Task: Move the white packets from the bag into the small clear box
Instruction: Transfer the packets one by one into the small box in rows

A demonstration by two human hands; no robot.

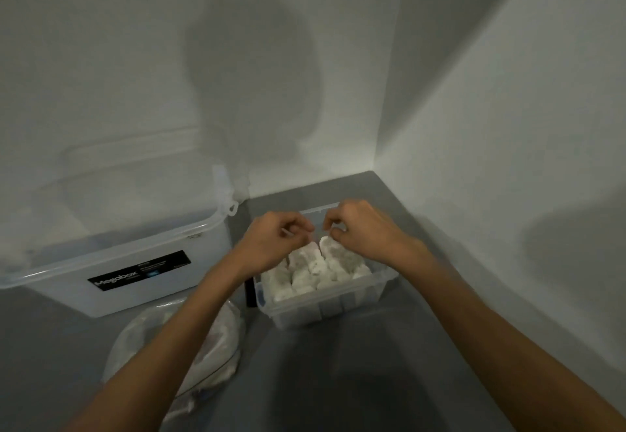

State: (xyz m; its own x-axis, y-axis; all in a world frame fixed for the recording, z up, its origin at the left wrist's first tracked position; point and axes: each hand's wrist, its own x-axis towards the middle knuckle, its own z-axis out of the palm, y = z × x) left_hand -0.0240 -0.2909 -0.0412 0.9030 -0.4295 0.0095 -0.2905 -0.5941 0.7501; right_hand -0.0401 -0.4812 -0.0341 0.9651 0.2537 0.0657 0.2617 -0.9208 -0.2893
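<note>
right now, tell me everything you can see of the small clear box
The small clear box is see-through plastic with ribbed walls and no lid on. It stands upright on the grey surface near the wall corner, right of the large Megabox tub. White packets fill it to about the rim. The left hand and right hand hang over its far half, fingers curled; blur hides any grip.

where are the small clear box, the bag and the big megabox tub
small clear box point(338, 309): head view, on its near front wall
bag point(223, 360): head view, on its crumpled plastic side nearest the box
Megabox tub point(152, 299): head view, on its front wall below the black label
</note>
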